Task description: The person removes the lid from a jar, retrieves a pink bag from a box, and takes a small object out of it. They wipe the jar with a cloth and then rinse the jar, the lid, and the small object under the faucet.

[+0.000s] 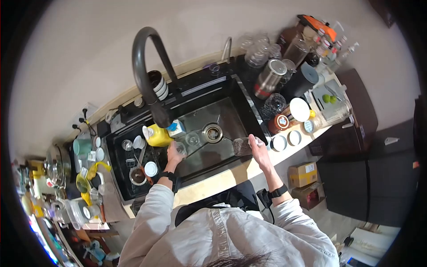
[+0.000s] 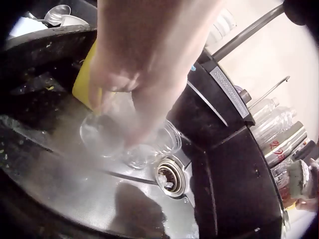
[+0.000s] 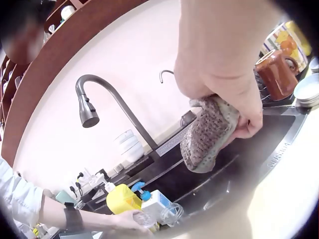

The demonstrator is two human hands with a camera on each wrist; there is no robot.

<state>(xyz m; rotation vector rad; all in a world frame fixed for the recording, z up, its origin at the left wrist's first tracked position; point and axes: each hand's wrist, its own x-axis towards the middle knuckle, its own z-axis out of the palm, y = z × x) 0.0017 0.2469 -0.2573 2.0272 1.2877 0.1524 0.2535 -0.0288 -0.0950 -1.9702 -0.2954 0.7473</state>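
Over the sink, my left hand grips a clear glass by its side, fingers partly hidden behind the wrist in the left wrist view. Another clear glass lies beside it, close to the drain. Just behind that hand are a yellow pump bottle and a white bottle with a blue pump. Near the sink's right front edge, my right hand pinches a brown, pitted sponge with pale grey-green sides. The sponge hangs below the fingers, above the basin.
A dark faucet arches over the sink's left part. A smaller compartment at left holds cups and a white-lidded jar. Lids, a brown mug and a steel tumbler stand along the right counter.
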